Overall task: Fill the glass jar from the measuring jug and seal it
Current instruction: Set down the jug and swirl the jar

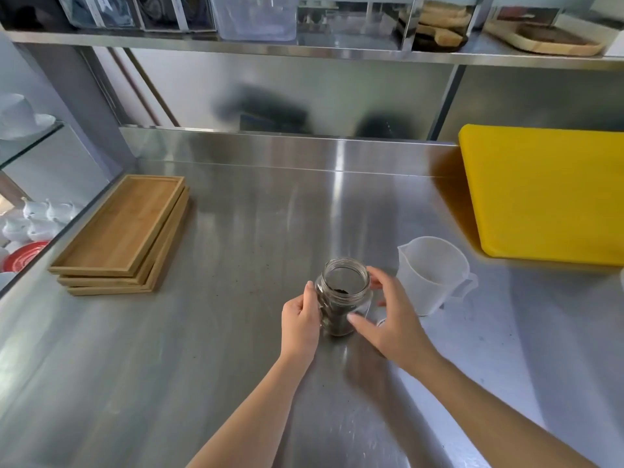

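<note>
The glass jar point(345, 292) stands upright on the steel counter point(236, 332), mouth open with no lid on it, and holds dark grounds in its lower part. My left hand point(301, 324) grips the jar's left side. My right hand point(388, 319) cups the right side, thumb on the lower front of the glass and forefinger at the rim. A small pale curved edge point(381, 321) shows under my right palm; I cannot tell what it is. The translucent plastic measuring jug point(434, 275) stands just right of my right hand and looks nearly empty.
Stacked wooden trays point(125, 238) lie at the left of the counter. A yellow cutting board point(547, 194) lies at the back right, close behind the jug. A steel shelf point(304, 50) with containers runs overhead. White crockery point(40, 217) sits beyond the left edge.
</note>
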A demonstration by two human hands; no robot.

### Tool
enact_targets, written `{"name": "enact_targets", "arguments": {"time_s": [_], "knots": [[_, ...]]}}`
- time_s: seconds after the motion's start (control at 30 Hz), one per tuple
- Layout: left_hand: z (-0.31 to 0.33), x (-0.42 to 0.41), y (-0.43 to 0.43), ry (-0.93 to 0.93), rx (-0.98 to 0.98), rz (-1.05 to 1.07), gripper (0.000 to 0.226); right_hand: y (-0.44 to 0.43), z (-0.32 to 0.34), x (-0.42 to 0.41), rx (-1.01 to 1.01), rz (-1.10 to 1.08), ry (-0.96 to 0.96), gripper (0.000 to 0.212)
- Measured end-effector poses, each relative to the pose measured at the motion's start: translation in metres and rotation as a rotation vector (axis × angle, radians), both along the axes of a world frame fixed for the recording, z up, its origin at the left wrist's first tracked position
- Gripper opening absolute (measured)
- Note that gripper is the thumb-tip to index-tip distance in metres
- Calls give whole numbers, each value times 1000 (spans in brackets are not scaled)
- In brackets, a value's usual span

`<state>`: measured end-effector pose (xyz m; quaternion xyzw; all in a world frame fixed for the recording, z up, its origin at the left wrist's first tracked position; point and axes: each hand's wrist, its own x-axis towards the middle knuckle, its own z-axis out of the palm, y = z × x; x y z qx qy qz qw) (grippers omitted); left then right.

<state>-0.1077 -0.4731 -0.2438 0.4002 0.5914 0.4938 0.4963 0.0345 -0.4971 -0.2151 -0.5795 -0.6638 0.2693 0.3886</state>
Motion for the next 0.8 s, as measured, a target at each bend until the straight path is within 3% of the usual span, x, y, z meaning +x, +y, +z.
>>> {"name": "enact_targets", "arguments": {"time_s": [0.07,0.2,0.37,0.6,0.8], "knots": [[3,0,-1,12,7,-12,51,-4,-10,-7,-97,-12,-59,82],[1,-1,-7,-15,19,-9,50,0,-17,-16,-109,-43,62,86],[-11,-2,-15,9,31,44,31,11,-19,-24,-178,-74,188,96],[-2,-12,-13,-3,1,-41,20,14,-13,-24,-170,-89,319,83],[36,-55,14,-75,127,158,10,3,-10,-21,-188,-41,480,80]]}}
